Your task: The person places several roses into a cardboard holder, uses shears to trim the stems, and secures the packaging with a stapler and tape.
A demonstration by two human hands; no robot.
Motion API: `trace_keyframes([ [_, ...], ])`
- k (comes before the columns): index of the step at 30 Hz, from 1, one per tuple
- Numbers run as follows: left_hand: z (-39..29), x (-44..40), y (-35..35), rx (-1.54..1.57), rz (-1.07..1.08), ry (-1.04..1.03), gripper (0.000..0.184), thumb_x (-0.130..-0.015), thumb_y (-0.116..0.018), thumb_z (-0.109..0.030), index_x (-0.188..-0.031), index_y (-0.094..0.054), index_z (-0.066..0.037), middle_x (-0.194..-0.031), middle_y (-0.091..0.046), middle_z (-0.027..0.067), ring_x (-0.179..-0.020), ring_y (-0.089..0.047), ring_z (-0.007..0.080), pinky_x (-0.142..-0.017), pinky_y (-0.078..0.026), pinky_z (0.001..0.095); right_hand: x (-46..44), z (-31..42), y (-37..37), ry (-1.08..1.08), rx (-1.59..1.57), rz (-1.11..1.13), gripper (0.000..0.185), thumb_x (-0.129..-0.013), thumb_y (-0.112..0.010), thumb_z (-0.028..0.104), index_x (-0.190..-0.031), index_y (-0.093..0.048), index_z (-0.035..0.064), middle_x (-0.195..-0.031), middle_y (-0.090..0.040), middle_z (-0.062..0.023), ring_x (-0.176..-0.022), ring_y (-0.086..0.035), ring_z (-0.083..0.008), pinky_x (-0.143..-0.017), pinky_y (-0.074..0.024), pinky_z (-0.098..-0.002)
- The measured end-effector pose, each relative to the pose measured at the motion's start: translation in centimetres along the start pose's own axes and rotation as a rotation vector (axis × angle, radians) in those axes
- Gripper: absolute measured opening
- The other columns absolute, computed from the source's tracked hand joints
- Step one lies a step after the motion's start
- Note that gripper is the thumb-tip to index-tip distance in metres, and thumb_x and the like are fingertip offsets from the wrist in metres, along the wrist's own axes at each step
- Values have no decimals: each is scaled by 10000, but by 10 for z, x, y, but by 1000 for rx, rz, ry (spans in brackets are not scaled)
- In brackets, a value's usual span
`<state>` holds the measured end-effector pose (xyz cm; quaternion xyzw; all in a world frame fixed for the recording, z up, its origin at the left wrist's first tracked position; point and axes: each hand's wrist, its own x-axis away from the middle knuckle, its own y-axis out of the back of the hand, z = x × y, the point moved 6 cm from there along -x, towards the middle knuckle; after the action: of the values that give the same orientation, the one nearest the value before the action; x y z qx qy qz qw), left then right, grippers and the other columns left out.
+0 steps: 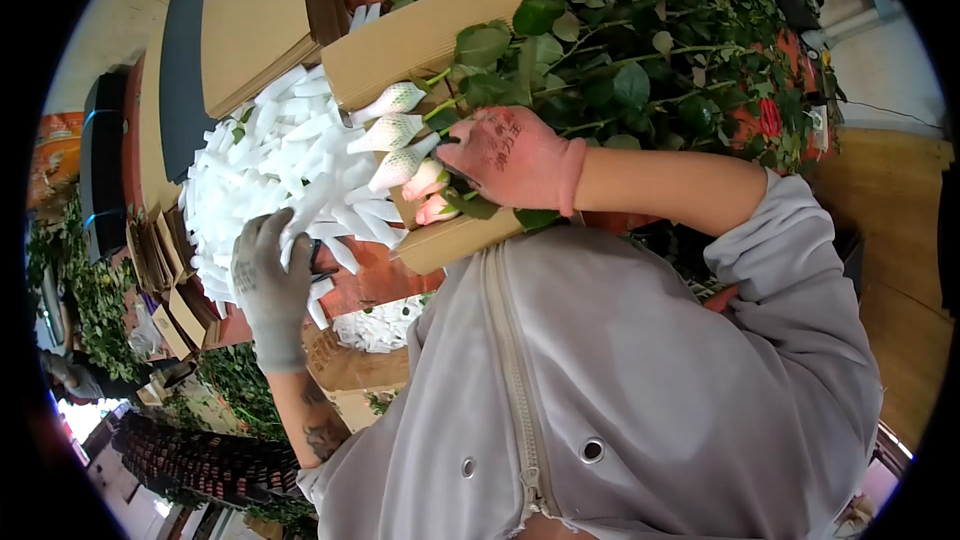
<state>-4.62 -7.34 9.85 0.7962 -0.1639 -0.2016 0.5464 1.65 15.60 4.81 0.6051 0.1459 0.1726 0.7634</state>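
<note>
The left hand (268, 285) hovers half open at white sleeves (250, 180); the right hand (510, 157), fingers curled, apparently grips a netted rose (397, 168).

The gloved left hand (268, 285) reaches forward, fingers (255, 232) bent, while the gloved right hand (510, 158) curls inward below a bare forearm (655, 183).

The red table (375, 278) carries heaped white sleeves (270, 165), brown cardboard (420, 35) and leafy rose stems (640, 80).
</note>
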Motion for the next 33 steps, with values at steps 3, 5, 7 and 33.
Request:
trace_keyframes([
  [3,-66,4,4,124,-43,-277,205,-761,-612,-120,-954,-655,-69,-973,-636,82,-899,-585,264,-815,-448,391,-2,4,5,60,43,-85,97,-769,-493,129,-825,-558,84,-750,-592,-85,-765,-615,-243,-655,-480,-354],
  [5,-99,8,-21,142,109,-348,274,-776,-609,-175,-1029,-640,-74,-1078,-608,100,-976,-565,270,-838,-439,390,-5,-1,1,9,48,-1,157,-718,-571,168,-845,-512,98,-719,-543,-55,-713,-584,-243,-652,-445,-345],
  [7,-113,5,-46,128,199,-338,336,-793,-597,-229,-1094,-615,-80,-1159,-572,124,-1021,-549,291,-860,-429,395,-6,2,1,-10,62,28,154,-723,-568,177,-842,-511,97,-724,-555,-60,-710,-586,-246,-656,-449,-344],
  [33,-120,12,-61,54,189,-282,447,-755,-608,-315,-1092,-590,-22,-1223,-502,137,-1103,-479,293,-900,-396,414,-21,-1,15,94,364,224,248,-802,-478,159,-1029,-554,96,-870,-562,-64,-819,-578,-193,-665,-434,-296],
])
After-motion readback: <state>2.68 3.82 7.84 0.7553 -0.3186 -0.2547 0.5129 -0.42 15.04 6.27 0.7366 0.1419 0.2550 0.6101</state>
